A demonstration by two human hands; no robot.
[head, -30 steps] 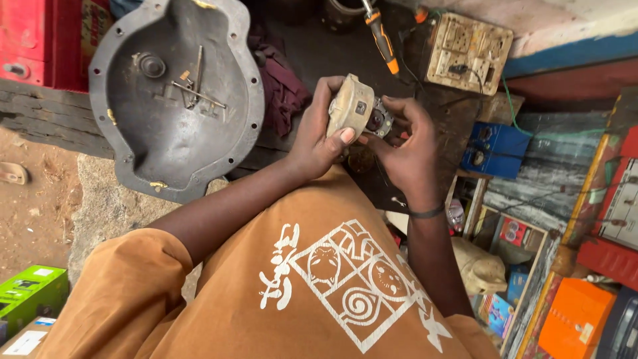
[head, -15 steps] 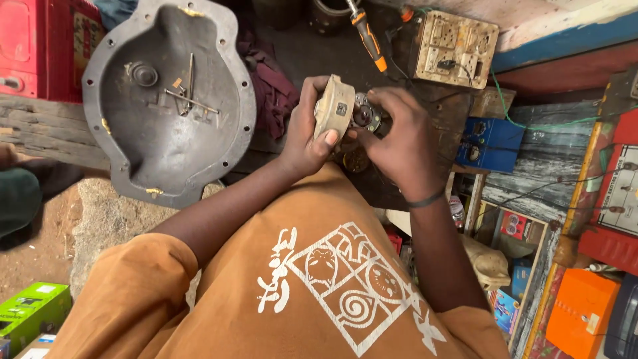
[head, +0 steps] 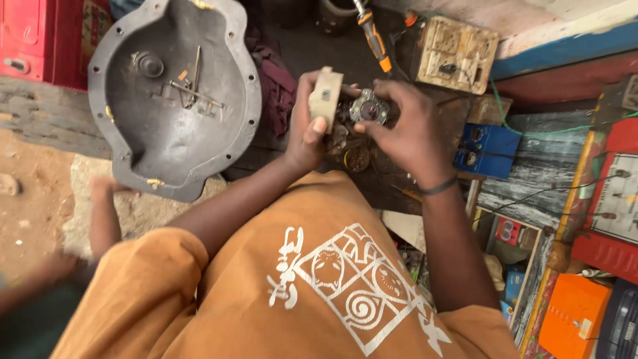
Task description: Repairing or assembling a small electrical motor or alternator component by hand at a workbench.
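Two hands up, left hand point(head: 307, 133) gripping one beige cap point(head: 325, 96), right hand point(head: 405, 129) pinching one small metal part point(head: 367, 110)

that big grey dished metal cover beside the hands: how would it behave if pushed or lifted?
The grey metal cover looks like a thick casting, so probably stiff and heavy for its size. It lies hollow side up, so a push may rock it. The loose metal rods inside would likely slide or rattle.

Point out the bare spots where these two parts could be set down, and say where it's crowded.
Bare room: the grey metal housing dish floor, below the loose rods; and the sandy ground left of it. Crowded: under the left hand and right hand, and the box shelves at right.
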